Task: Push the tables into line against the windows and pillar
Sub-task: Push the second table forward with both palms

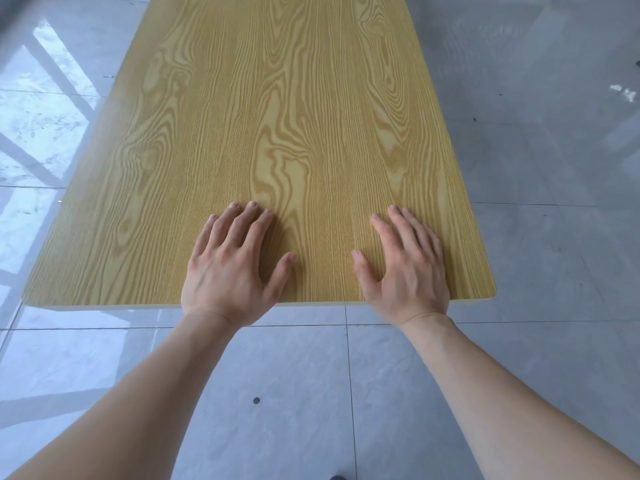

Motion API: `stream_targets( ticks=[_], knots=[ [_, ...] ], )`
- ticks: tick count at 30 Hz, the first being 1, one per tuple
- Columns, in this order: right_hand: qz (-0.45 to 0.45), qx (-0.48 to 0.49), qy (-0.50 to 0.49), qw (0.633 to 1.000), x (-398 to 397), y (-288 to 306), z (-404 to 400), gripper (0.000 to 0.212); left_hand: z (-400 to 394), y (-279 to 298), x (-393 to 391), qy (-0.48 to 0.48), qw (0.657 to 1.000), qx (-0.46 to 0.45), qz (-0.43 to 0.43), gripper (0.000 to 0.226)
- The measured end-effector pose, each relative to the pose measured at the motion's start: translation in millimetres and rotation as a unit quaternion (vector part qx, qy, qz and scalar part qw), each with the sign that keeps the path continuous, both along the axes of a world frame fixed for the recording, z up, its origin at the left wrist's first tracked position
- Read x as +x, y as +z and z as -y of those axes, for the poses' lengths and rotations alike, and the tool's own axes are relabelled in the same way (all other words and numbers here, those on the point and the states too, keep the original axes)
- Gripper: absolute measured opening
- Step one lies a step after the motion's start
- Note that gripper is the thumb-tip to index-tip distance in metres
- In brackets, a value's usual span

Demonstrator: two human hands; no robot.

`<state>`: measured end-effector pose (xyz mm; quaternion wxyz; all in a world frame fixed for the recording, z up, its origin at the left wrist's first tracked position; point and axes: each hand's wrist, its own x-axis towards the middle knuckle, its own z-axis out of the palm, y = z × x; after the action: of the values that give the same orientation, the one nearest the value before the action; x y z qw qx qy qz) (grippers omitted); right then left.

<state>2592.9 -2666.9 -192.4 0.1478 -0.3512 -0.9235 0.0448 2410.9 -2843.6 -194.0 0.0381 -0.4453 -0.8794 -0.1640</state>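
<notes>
Grey tiled floor surrounds a wood-grain counter filling the upper centre of the frame; left hand and right hand lie flat near its lower edge, fingers spread and gripping nothing, evidently placed for pushing.

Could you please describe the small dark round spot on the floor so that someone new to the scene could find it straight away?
Start at the wood-grain table and drop from its near edge to the grey tiled floor between the person's forearms. The dark round spot lies there, beside the left forearm. It is larger and rounder than the tiny specks farther right.
</notes>
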Motion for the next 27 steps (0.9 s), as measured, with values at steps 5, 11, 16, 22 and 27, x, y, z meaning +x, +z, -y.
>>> stream_targets(
  ticks=[5, 11, 16, 22, 27],
  knots=[
    [-0.003, 0.004, -0.003, 1.000, -13.6, -1.9, -11.9, 0.069, -11.8, -0.3, -13.9, -0.002, 1.000, 0.004, -0.004, 0.070],
    [-0.008, -0.001, -0.002, 1.000, -32.6, -2.3, -28.0, 0.071, -27.9, 0.3, -32.9, -0.001, 1.000, 0.000, -0.004, 0.070],
    [-0.012, 0.003, -0.003, 1.000, -37.8, -4.4, -31.2, 0.070, -31.9, -1.0, -38.6, -0.005, 1.000, 0.001, -0.007, 0.070],
    [-0.003, 0.001, -0.004, 1.000, -37.8, -2.0, -29.8, 0.071, -30.6, -0.4, -37.9, -0.003, 1.000, 0.000, -0.004, 0.069],
    [-0.004, 0.001, -0.004, 1.000, -37.2, -2.4, -30.6, 0.070, -31.0, -1.3, -38.2, -0.004, 1.000, 0.006, -0.006, 0.069]
  ],
)
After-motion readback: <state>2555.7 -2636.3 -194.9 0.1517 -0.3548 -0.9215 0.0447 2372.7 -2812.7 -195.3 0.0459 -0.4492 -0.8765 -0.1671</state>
